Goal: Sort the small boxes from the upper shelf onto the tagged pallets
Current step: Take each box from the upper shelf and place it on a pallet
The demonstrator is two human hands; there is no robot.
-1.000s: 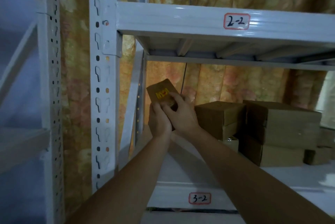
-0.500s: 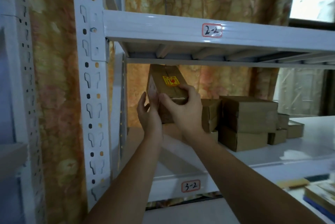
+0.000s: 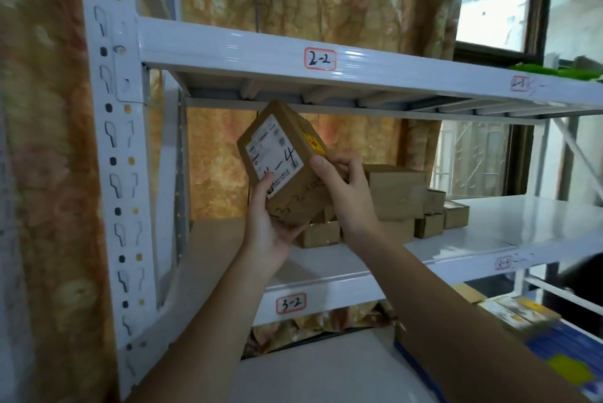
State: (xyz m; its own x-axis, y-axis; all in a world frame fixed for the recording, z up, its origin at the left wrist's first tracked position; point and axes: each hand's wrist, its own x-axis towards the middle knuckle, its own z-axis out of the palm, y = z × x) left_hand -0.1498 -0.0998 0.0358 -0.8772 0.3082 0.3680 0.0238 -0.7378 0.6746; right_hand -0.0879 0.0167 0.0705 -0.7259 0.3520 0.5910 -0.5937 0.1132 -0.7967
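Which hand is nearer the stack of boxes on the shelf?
Right. The right hand grips the held box just in front of the stack; the left hand holds its far side.

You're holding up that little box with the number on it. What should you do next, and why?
Probably read the handwritten number on the white label, which seems to say 4-4, then carry the small box away to the matching pallet. Both the left hand and the right hand already grip it, lifted clear of the other boxes on the shelf, label facing the camera.
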